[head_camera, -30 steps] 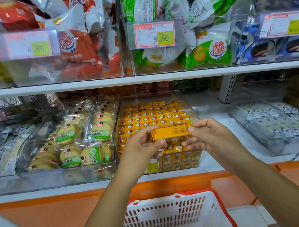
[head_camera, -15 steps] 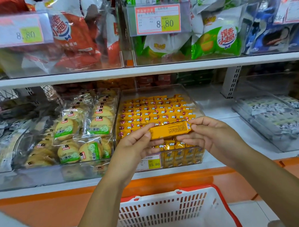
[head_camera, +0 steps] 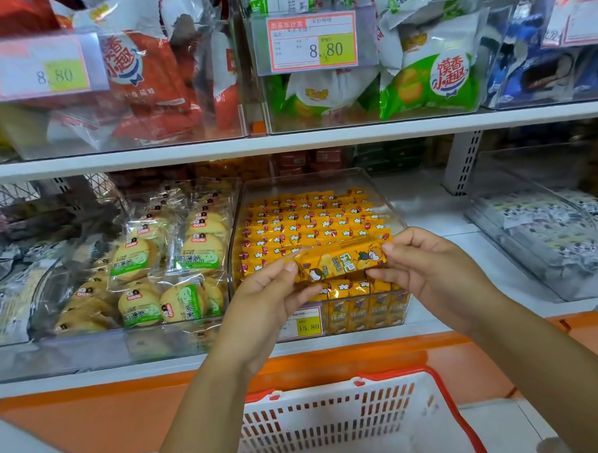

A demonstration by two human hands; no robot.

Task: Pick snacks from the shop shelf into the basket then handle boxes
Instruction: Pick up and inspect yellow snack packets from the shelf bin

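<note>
Turning the yellow snack packet (head_camera: 340, 261) between both hands, the person now shows its printed face, where a moment ago only a plain narrow side faced the camera. The left hand (head_camera: 260, 305) pinches its left end and the right hand (head_camera: 433, 272) pinches its right end. The packet sits over the near edge of the clear bin (head_camera: 309, 179), above the white basket (head_camera: 333, 420). It looks picked and checked, so dropping it in likely comes next.
</note>
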